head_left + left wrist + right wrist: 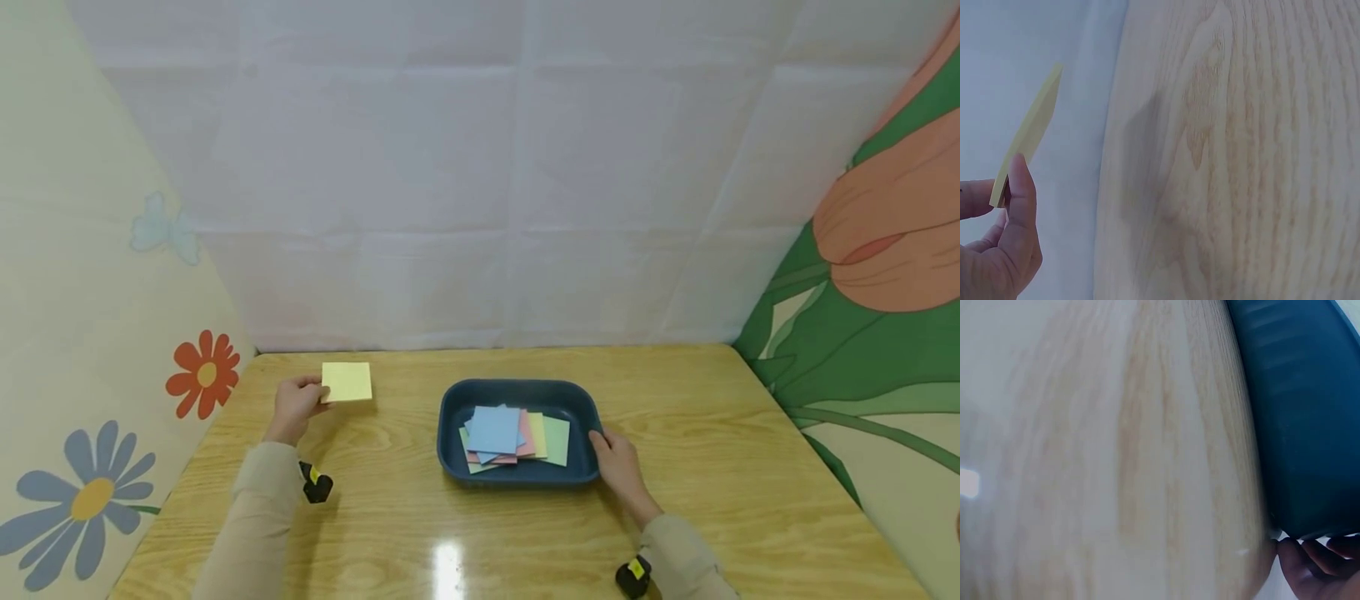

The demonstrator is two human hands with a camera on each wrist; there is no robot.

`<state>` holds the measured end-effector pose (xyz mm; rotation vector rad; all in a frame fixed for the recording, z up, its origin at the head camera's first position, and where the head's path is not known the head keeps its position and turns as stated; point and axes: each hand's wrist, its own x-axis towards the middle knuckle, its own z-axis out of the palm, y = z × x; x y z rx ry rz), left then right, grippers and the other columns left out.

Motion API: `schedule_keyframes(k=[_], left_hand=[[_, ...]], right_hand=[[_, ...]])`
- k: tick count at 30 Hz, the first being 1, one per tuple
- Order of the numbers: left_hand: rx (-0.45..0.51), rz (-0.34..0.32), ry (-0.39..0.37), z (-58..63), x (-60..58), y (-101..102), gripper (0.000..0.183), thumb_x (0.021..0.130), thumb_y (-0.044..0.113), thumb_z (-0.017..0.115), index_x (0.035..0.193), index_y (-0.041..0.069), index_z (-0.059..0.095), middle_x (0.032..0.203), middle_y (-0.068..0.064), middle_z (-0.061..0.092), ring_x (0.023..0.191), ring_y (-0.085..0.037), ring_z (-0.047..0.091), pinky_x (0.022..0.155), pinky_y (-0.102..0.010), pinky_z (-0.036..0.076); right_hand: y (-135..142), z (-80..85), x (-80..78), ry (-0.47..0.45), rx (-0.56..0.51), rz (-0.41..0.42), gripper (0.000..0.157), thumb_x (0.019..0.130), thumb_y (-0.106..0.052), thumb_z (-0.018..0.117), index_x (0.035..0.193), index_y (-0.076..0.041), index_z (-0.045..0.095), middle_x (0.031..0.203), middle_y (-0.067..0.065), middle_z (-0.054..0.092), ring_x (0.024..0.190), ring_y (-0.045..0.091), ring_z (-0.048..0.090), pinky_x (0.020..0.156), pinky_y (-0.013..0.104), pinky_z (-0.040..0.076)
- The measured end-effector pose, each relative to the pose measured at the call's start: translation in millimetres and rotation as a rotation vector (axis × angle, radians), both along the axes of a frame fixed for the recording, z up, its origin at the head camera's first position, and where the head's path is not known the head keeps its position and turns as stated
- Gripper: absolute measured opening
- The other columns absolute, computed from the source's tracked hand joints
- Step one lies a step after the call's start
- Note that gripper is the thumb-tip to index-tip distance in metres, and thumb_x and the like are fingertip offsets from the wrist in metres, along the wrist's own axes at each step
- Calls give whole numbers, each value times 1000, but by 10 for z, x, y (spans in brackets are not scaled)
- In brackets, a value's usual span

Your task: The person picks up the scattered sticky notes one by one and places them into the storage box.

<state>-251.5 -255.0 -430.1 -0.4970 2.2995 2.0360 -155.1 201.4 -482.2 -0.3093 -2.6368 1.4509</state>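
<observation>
Raised over the back left of the table, my left hand [295,407] pinches a pad of yellow sticky notes [347,381] between thumb and fingers. In the left wrist view the pad [1032,128] appears nearly edge-on and looks thin. My right hand [621,468] grips the right end of a dark blue plastic tub [517,480], with the thumb at its rim. Blue, pink, yellow and green sticky notes [492,429] lie overlapping inside the tub. From the right wrist, the fingers [1313,565] show against the tub's outer wall [1304,425].
The wooden table [390,533] ends at a white cloth backdrop [480,208]. Flower-printed cloths stand at left and right. A black wrist camera [317,483] hangs at the left wrist and another [633,577] at the right.
</observation>
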Motion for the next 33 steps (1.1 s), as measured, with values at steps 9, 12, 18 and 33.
schedule_keyframes(k=[9,12,18,33], left_hand=[[0,-16,25,19,54,52,42,88,-5,47,126,-19,37,106,-20,44,70,-9,54,70,-27,56],[2,-27,35,24,75,58,42,88,-5,46,126,-20,36,106,-21,45,71,-8,55,70,-27,56],[16,-45,58,21,118,88,41,88,-6,46,125,-22,35,107,-23,44,70,-6,55,68,-25,56],[17,-89,84,58,184,196,45,89,-4,47,128,-21,33,116,-27,41,73,-6,54,69,-25,56]], right_hand=[[0,-2,-4,14,-2,0,29,96,-12,44,101,10,62,87,18,62,76,20,55,66,29,47],[3,-9,-4,16,1,3,29,96,-12,44,101,10,62,88,18,62,76,20,54,67,29,47],[5,-2,1,9,1,2,29,96,-12,44,102,10,61,89,19,62,77,20,54,67,29,46],[-5,26,13,-17,-29,-2,30,97,-14,43,102,10,61,89,18,61,77,21,55,65,27,46]])
